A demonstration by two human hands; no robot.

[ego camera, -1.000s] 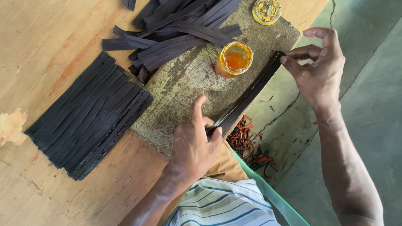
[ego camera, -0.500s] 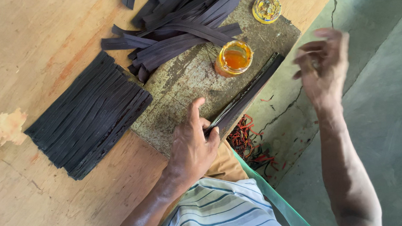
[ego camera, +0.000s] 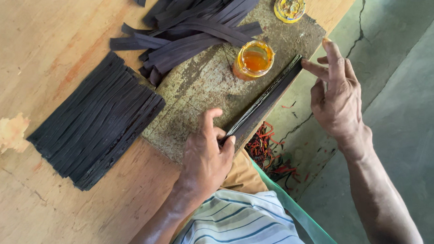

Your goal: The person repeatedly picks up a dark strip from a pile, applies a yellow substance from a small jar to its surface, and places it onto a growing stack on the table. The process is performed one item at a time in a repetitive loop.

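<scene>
Black strip (ego camera: 266, 100) — left hand (ego camera: 206, 158) pinches one end, right hand (ego camera: 339, 101) fingertips touch the other.

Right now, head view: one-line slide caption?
Left hand pins a dark strip on a stained board; right hand fingers its far end beside an amber-filled jar.

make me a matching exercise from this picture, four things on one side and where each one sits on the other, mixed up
Things:
1. open jar of orange glue
2. yellow lid
3. neat stack of black strips
4. red scraps

Places:
A. on the floor below the table edge
B. on the bare wood, left of the stained board
C. top corner of the stained board
D. on the stained board, beside the strip held by both hands

Pairs: 1-D, 2-C, 3-B, 4-A
</scene>
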